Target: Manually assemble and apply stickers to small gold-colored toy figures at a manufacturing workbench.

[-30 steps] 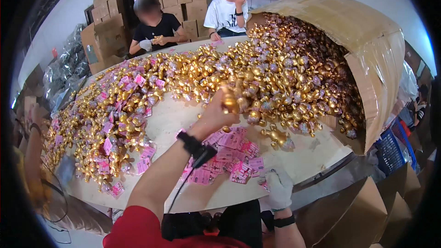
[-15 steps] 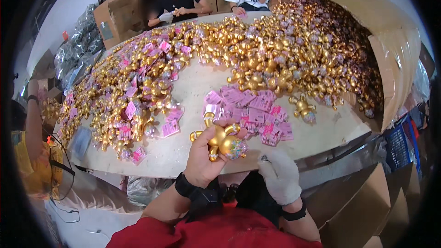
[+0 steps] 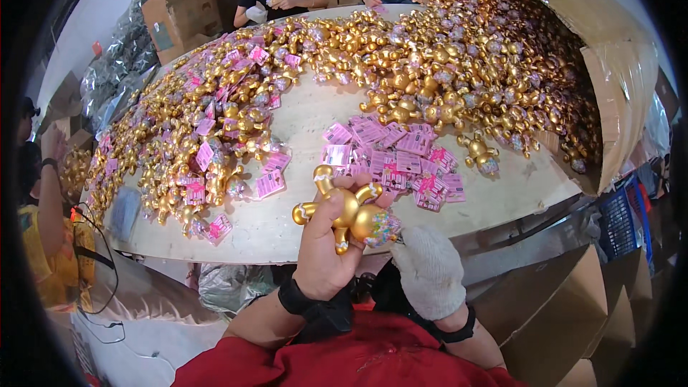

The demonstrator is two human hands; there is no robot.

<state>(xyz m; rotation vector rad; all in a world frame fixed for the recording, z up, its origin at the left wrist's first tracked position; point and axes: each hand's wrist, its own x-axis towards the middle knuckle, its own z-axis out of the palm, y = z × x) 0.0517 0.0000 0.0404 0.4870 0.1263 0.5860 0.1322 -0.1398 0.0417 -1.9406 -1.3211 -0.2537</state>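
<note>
On the left of the table [image 3: 287,226], gold figures already carrying pink tags [image 3: 208,154] are lying in a thick spread, so plenty looks done. The left hand [image 3: 326,251], bare, is gripping one gold toy [image 3: 351,215] just off the table's near edge, fingers wrapped round its body; it is shiny, round-eared, with a speckled pastel patch. The right hand [image 3: 428,269], gloved in white, is curling close beside the toy; whether it is pinching anything, nobody can tell. Right of that, loose pink tags [image 3: 401,161] are waiting, and a cardboard box [image 3: 623,100] is spilling untagged figures: a lot seems left.
</note>
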